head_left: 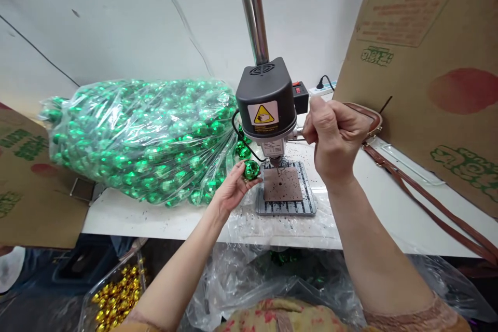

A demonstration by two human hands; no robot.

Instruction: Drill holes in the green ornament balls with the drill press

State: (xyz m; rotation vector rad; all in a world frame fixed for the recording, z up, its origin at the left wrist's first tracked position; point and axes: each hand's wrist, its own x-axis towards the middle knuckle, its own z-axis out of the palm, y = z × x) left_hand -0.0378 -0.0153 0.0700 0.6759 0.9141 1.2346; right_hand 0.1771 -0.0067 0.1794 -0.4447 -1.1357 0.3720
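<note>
Between the thumb and fingers of my left hand [232, 187] is a shiny green faceted ball [251, 169], held just left of the drill press [265, 93]. My right hand [335, 132] is closed in a fist around the press's feed lever [296, 134], which is mostly hidden by the fingers. Below the drill head, a brown square board [286, 192] with a small dark hole lies on the slotted metal base [307, 208]. Dark shavings are scattered over the board and base. More green balls [243, 149] sit behind the held one.
A large transparent bag [143, 140] of green balls fills the table's left side. Cardboard boxes [436, 62] stand at both sides. A brown strapped bag [412, 176] lies at right. Below the table are crumpled plastic [218, 275] and a bin of gold balls [116, 295].
</note>
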